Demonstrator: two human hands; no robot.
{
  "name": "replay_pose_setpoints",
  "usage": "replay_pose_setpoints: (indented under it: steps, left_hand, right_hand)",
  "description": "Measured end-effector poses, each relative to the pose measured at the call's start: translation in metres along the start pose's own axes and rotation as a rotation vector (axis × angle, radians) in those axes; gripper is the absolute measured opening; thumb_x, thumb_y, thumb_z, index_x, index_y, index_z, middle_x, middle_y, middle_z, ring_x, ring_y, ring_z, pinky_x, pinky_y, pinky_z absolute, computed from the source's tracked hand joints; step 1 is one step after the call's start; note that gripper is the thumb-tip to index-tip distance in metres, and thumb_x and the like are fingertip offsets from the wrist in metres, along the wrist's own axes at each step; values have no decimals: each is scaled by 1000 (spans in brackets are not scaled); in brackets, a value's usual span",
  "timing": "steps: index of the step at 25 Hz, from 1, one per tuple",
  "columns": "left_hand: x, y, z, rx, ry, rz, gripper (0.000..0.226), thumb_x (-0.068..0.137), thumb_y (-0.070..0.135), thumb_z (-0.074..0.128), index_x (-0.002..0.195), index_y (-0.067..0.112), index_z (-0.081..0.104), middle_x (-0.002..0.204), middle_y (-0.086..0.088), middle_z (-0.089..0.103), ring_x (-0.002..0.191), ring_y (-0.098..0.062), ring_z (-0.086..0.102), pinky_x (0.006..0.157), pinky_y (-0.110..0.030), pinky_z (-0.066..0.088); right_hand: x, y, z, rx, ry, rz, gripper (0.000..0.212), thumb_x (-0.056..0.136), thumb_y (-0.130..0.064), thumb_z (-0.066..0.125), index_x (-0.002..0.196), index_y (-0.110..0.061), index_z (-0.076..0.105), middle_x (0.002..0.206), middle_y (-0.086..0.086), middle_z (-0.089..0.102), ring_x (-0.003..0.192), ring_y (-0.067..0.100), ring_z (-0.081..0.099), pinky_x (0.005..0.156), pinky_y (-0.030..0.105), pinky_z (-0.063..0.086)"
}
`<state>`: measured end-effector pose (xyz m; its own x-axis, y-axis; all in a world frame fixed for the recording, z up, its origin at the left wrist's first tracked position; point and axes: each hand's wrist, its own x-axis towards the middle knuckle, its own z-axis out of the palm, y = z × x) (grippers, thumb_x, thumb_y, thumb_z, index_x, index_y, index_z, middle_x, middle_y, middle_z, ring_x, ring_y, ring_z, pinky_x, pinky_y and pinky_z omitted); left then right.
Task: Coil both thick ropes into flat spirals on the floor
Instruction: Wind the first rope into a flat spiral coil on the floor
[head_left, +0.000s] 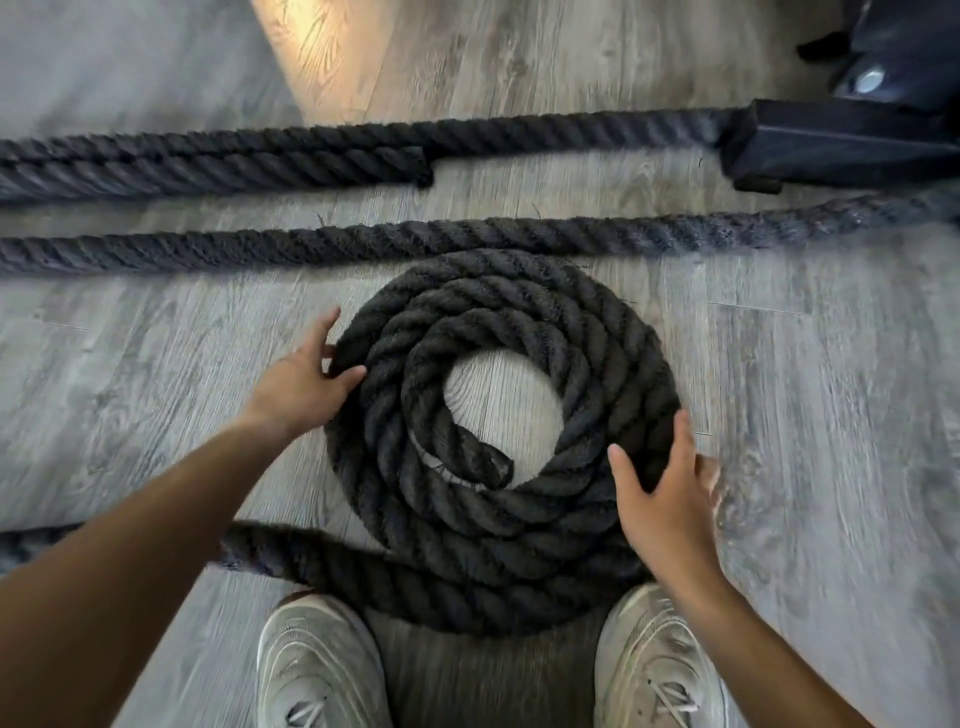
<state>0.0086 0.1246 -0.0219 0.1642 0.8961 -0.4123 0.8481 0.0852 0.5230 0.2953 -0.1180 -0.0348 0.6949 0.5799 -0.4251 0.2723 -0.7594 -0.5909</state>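
Head view: rope coil (519, 415) between both hands.

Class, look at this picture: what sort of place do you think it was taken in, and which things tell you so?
Probably a gym or home workout room. Thick black battle-style ropes lie across grey wood-look flooring, and the black metal base of some equipment stands at upper right. The person wears sports shoes.

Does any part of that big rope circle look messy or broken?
Yes. The inner end of the coil looks frayed and flattened, with pale material showing beside it. The middle is an open gap, not tightly wound. The hands rest on its outer edge.
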Motion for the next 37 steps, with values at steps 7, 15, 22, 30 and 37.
replay_pose_setpoints:
  steps: [7,15,22,30,37]
  left_hand:
    - [-66,-21,19,-103,5,-113,80,81,32,78,146,36,32,114,-12,71,96,-37,71,86,-48,57]
    - [-48,-28,-1,-123,57,-234,89,83,48,74,153,19,28,129,-14,63,110,-38,64,99,-53,50]
    - [25,-6,-8,0,-11,-66,52,89,34,72,137,20,58,123,-9,68,108,-31,66,98,-49,53]
    - [-80,-28,8,106,-241,-332,61,55,69,83,56,12,61,48,7,64,54,-17,64,57,-28,50]
    - [-8,-6,-21,-344,-141,-243,61,84,39,77,136,24,50,113,-2,68,90,-11,66,63,-32,55]
  right_hand:
    - [92,-52,-17,-231,-71,-294,73,98,-52,52,159,-30,19,151,11,34,138,33,32,110,51,36]
    - [92,-56,-22,19,1,-127,57,90,-48,64,141,-25,50,133,8,56,121,30,55,97,43,49]
    - [2,12,-8,160,25,48,65,100,-42,54,157,-36,23,162,5,25,147,32,30,114,49,34]
    - [134,-67,-45,101,39,-56,38,93,-36,68,127,-18,69,123,4,70,114,25,64,101,37,49]
    - [30,1,-30,219,-9,94,42,96,-42,61,134,-31,48,126,-2,60,100,13,62,75,29,52]
